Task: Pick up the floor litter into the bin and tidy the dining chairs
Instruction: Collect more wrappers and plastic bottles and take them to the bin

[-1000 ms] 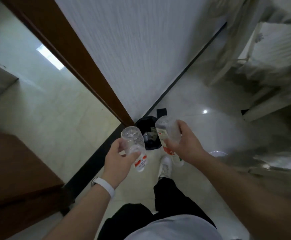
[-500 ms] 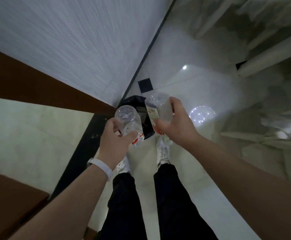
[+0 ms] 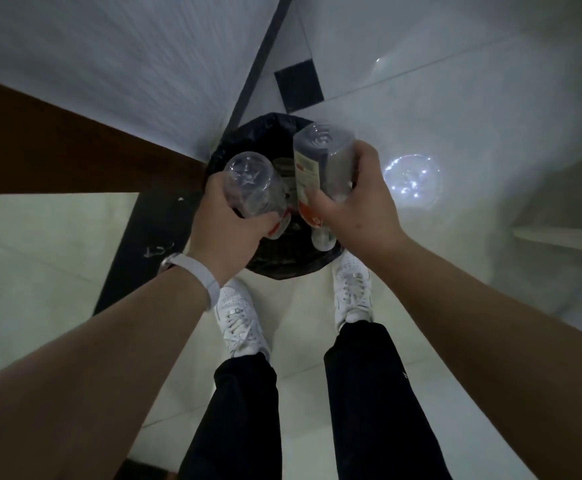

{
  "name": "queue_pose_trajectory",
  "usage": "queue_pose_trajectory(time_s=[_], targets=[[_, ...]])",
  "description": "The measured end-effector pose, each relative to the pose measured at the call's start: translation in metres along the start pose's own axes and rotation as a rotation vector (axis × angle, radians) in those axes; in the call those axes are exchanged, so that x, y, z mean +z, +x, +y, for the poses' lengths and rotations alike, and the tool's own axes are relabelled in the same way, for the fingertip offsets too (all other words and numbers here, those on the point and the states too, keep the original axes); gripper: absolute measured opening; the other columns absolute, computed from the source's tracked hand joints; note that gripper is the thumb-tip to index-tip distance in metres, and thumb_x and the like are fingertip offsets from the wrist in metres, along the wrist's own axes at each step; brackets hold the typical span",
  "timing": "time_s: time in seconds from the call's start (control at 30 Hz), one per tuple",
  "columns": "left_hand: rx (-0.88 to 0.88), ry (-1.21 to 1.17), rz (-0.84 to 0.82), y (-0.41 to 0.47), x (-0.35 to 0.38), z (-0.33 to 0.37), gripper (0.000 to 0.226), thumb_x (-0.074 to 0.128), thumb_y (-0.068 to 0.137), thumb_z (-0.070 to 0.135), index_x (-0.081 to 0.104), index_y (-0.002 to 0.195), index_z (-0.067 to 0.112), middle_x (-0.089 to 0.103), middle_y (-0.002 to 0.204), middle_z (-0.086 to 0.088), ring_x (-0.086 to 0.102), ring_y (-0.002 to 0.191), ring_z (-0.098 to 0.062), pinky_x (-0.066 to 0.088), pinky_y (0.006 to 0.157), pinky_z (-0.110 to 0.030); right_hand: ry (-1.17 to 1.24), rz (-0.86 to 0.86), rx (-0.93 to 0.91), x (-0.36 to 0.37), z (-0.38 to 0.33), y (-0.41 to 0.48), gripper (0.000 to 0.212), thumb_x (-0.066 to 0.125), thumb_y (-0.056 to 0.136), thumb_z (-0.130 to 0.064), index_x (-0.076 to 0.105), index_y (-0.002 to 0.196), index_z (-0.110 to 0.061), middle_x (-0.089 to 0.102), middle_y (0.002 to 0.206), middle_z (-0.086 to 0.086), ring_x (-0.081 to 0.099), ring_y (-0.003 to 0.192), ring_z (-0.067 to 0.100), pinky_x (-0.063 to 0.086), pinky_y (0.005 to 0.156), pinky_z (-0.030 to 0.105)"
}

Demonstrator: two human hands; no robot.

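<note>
Nearest, dark trousers and white shoes [image 3: 237,320], toes just short of the bin [image 3: 275,263]. Above those, left grip [image 3: 227,221], pale wristband [image 3: 196,271] behind it, wrapped round the left bottle [image 3: 251,188]; right grip [image 3: 355,202] wrapped round the right bottle [image 3: 320,161]. Both held base-up, necks pointing down over the black-lined mouth, not yet let go. Likely trouble: knocking together on release, being held so close, or catching the rim, the right neck hanging near the bin's near edge; then a bounce out and a roll across the glossy floor [image 3: 438,81]. Empty by the look, so probably light and apt to skip rather than drop dead. Appearance: clear plastic, star-moulded bases, red-and-white labels, no liquid seen, caps hidden. Inside the bin, some rubbish, too dim to name. Beyond, a black tile inset [image 3: 298,86], pale wall [image 3: 109,46], brown door frame [image 3: 57,150]. No dining chair plainly made out.
</note>
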State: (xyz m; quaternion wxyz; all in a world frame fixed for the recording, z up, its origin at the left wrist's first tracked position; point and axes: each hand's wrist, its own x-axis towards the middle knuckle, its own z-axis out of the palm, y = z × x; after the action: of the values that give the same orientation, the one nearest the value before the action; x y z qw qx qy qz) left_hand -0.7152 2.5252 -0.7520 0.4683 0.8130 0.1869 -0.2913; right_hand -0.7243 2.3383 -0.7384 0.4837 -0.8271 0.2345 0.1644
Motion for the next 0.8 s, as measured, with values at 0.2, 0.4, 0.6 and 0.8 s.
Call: queue_pose_trajectory(time_s=[0.2, 0.4, 0.6, 0.8], targets=[[0.006, 0.038, -0.009, 0.033, 0.028, -0.044, 0.058, 0.082, 0.079, 0.026, 0.046, 0.124, 0.033, 0.057, 0.115, 0.023, 0.055, 0.107, 0.007, 0.046, 0.093, -0.021, -0.059, -0.081, 0.022, 0.032, 0.05, 0.033, 0.058, 0.077, 0.08, -0.032, 0.038, 0.122, -0.034, 0.054, 0.108, -0.022, 0.056, 0.1, -0.002, 0.043, 0.072, 0.004], [0.092, 0.084, -0.014, 0.032, 0.025, -0.034, 0.058, 0.067, 0.092, 0.03, 0.04, 0.144, 0.025, 0.045, 0.143, 0.012, 0.041, 0.136, -0.009, 0.038, 0.114, -0.039, -0.211, -0.096, 0.029, 0.022, 0.055, 0.037, 0.072, 0.067, 0.086, -0.044, 0.036, 0.146, -0.02, 0.05, 0.139, -0.003, 0.05, 0.125, 0.011, 0.045, 0.103, 0.034], [0.282, 0.362, -0.08, -0.003, -0.018, 0.033, 0.059, 0.062, 0.095, 0.027, 0.041, 0.149, 0.017, 0.037, 0.155, -0.004, 0.034, 0.142, -0.017, 0.03, 0.116, -0.033, -0.357, -0.107, -0.043, -0.031, -0.001, 0.014, 0.054, 0.058, 0.093, -0.04, 0.044, 0.142, -0.021, 0.048, 0.138, -0.001, 0.052, 0.117, 0.016, 0.042, 0.09, 0.029], [0.472, 0.624, -0.071, -0.06, -0.078, 0.121, 0.056, 0.052, 0.092, 0.04, 0.051, 0.142, 0.014, 0.051, 0.144, -0.007, 0.048, 0.13, -0.027, 0.044, 0.105, -0.048, -0.614, -0.116, -0.206, -0.084, -0.1, -0.039, 0.054, 0.057, 0.094, -0.04, 0.047, 0.141, -0.015, 0.05, 0.139, 0.005, 0.048, 0.123, 0.027, 0.043, 0.094, 0.039]])
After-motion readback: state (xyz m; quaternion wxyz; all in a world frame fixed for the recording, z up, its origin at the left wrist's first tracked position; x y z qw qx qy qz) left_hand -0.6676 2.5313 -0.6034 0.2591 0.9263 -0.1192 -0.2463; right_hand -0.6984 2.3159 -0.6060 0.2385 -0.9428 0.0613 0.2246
